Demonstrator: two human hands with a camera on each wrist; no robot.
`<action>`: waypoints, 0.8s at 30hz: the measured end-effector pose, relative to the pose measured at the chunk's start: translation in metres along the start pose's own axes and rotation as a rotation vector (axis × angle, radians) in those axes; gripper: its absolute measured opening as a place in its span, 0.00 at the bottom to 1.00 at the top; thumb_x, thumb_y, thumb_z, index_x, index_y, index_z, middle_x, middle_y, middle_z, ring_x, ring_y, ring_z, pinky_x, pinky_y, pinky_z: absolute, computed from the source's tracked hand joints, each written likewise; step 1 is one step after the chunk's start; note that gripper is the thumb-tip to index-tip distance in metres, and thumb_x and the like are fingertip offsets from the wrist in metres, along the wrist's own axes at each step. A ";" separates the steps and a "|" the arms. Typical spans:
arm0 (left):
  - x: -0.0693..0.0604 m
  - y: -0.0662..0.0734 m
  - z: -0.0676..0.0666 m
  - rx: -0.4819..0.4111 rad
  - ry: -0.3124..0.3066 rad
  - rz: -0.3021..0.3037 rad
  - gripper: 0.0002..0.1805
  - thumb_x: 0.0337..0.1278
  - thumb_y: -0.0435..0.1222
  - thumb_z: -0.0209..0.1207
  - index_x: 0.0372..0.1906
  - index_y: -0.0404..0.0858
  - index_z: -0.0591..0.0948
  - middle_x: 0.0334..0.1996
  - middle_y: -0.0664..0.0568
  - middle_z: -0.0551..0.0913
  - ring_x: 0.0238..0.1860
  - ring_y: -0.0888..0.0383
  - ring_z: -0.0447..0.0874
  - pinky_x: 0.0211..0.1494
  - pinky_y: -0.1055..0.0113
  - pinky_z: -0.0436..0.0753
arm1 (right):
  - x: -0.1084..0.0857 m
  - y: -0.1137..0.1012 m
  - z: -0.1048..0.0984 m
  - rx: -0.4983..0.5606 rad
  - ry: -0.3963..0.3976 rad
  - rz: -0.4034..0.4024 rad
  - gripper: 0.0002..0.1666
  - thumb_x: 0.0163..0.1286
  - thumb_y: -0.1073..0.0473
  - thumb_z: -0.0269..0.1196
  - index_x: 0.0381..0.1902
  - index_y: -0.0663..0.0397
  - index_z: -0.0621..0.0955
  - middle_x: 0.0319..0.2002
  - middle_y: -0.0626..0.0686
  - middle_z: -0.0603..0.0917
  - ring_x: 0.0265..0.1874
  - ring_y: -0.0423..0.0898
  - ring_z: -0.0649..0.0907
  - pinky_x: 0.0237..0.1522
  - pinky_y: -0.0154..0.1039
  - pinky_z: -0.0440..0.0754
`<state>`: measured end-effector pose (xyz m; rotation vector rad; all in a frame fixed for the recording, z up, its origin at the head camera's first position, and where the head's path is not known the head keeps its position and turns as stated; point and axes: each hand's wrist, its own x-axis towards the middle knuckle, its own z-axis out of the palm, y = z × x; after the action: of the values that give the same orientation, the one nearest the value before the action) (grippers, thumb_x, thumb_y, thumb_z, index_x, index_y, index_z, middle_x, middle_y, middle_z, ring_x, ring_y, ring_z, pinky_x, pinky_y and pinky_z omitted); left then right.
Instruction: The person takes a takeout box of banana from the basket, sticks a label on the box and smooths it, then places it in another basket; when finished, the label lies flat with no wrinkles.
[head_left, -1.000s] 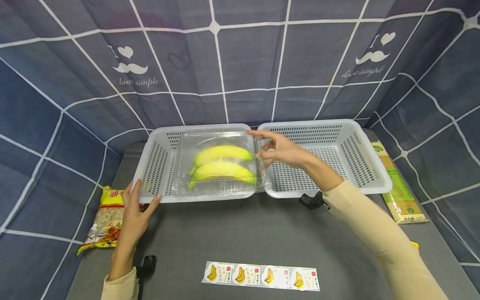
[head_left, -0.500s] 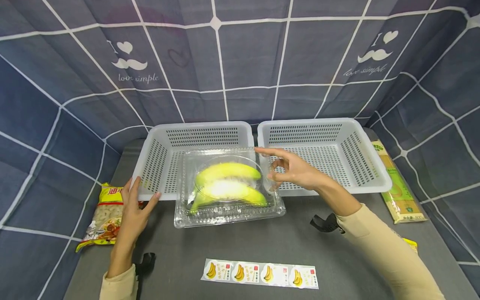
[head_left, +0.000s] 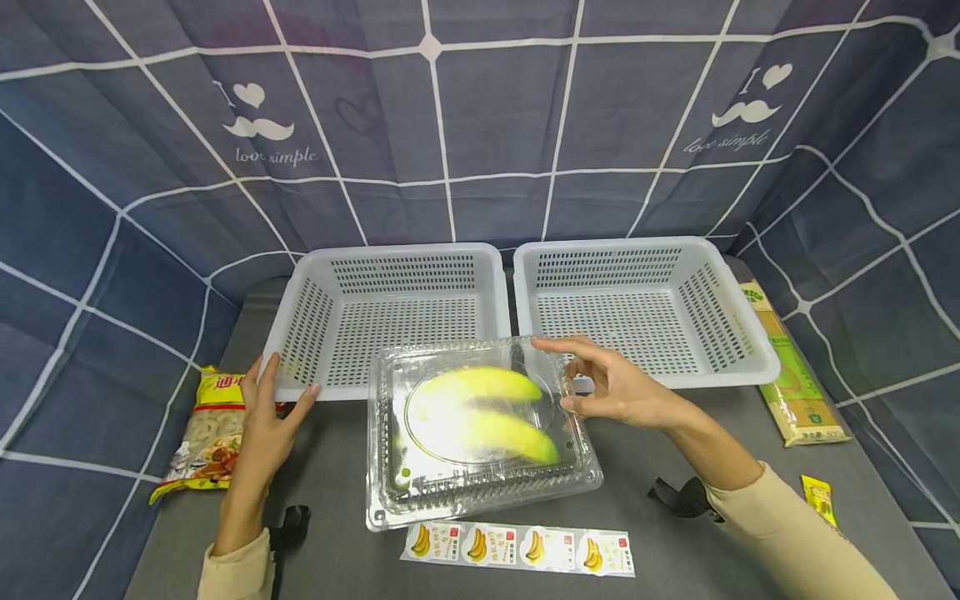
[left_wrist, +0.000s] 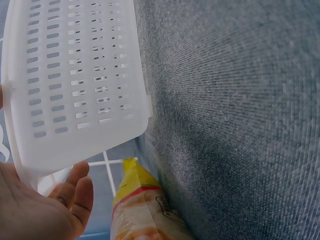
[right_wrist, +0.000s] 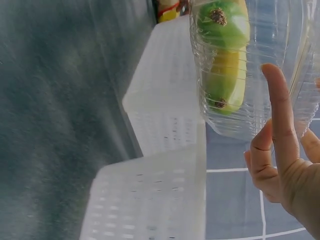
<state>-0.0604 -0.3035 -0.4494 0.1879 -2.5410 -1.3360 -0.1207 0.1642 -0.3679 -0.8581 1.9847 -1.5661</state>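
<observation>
A clear plastic clamshell box (head_left: 480, 492) hangs tilted in front of the left basket, over the table. Inside lie bananas (head_left: 487, 387), yellow with green tips. My right hand (head_left: 626, 383) grips the box by its right edge; in the right wrist view the fingers (right_wrist: 280, 115) lie along its side. My left hand (head_left: 272, 425) holds the near left corner of the left white basket (head_left: 405, 304). The left wrist view has its fingers (left_wrist: 82, 197) around that corner. A strip of banana stickers (head_left: 517, 548) lies flat just below the box.
A second white basket (head_left: 611, 329) stands right of the first. A yellow food bag (head_left: 206, 442) lies beside my left hand. A green and tan packet (head_left: 798, 375) lies at the right, with a small yellow sachet (head_left: 819, 498) nearer. Grey-blue checked cloth (head_left: 495, 108) encloses the table's back and sides.
My right hand has lifted the clamshell box with the bananas out of the left basket and brought it toward me and slightly right. My left hand has stayed at the basket's corner.
</observation>
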 end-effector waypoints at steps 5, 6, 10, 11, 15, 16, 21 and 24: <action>-0.002 0.003 0.000 -0.007 -0.014 -0.003 0.47 0.61 0.29 0.62 0.79 0.40 0.48 0.75 0.38 0.38 0.71 0.33 0.52 0.72 0.57 0.60 | -0.016 0.007 0.009 0.116 -0.028 -0.058 0.43 0.61 0.77 0.61 0.73 0.62 0.61 0.66 0.65 0.57 0.43 0.46 0.74 0.30 0.47 0.87; -0.003 0.008 0.000 -0.008 -0.015 -0.004 0.47 0.61 0.29 0.62 0.79 0.40 0.48 0.75 0.39 0.38 0.71 0.34 0.53 0.70 0.65 0.60 | -0.019 0.009 0.011 0.123 -0.028 -0.065 0.43 0.61 0.77 0.61 0.73 0.64 0.61 0.66 0.66 0.57 0.42 0.44 0.73 0.30 0.47 0.87; -0.003 0.005 0.000 0.005 -0.006 -0.009 0.48 0.60 0.28 0.63 0.79 0.41 0.49 0.76 0.41 0.39 0.70 0.36 0.54 0.63 0.78 0.59 | -0.030 0.016 0.019 0.117 -0.006 -0.067 0.42 0.61 0.76 0.62 0.73 0.64 0.61 0.65 0.65 0.58 0.40 0.42 0.71 0.28 0.46 0.87; -0.003 0.005 0.000 0.005 0.001 -0.007 0.47 0.60 0.28 0.63 0.79 0.41 0.49 0.76 0.41 0.39 0.70 0.37 0.55 0.63 0.79 0.59 | -0.033 0.017 0.021 0.113 0.000 -0.071 0.42 0.62 0.76 0.62 0.73 0.64 0.61 0.64 0.66 0.59 0.41 0.42 0.70 0.28 0.45 0.87; 0.000 -0.006 0.001 0.000 0.029 0.029 0.48 0.57 0.27 0.65 0.78 0.42 0.52 0.75 0.42 0.42 0.70 0.39 0.54 0.65 0.80 0.55 | -0.041 0.026 0.029 0.112 0.019 -0.084 0.42 0.61 0.77 0.62 0.72 0.65 0.62 0.65 0.66 0.59 0.42 0.43 0.68 0.27 0.45 0.86; 0.000 -0.005 0.001 0.000 0.030 0.035 0.48 0.57 0.26 0.65 0.78 0.42 0.52 0.75 0.42 0.43 0.70 0.39 0.55 0.62 0.84 0.54 | -0.043 0.029 0.031 0.106 0.025 -0.085 0.42 0.61 0.77 0.62 0.72 0.65 0.62 0.65 0.67 0.59 0.42 0.43 0.69 0.26 0.44 0.86; 0.000 -0.004 0.001 0.001 0.021 0.038 0.47 0.58 0.28 0.64 0.78 0.42 0.51 0.75 0.42 0.43 0.70 0.38 0.54 0.63 0.83 0.54 | -0.051 0.038 0.038 0.081 0.073 -0.055 0.44 0.58 0.78 0.63 0.72 0.62 0.63 0.66 0.66 0.58 0.42 0.42 0.70 0.25 0.44 0.86; 0.000 -0.003 0.002 0.004 0.016 0.030 0.47 0.59 0.29 0.64 0.78 0.42 0.51 0.75 0.42 0.43 0.70 0.39 0.54 0.63 0.83 0.54 | -0.055 0.041 0.042 0.081 0.107 -0.035 0.44 0.58 0.77 0.63 0.72 0.60 0.64 0.66 0.65 0.58 0.43 0.43 0.70 0.25 0.45 0.86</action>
<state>-0.0605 -0.3040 -0.4530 0.1602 -2.5232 -1.3135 -0.0607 0.1813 -0.4187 -0.7968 1.9732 -1.7334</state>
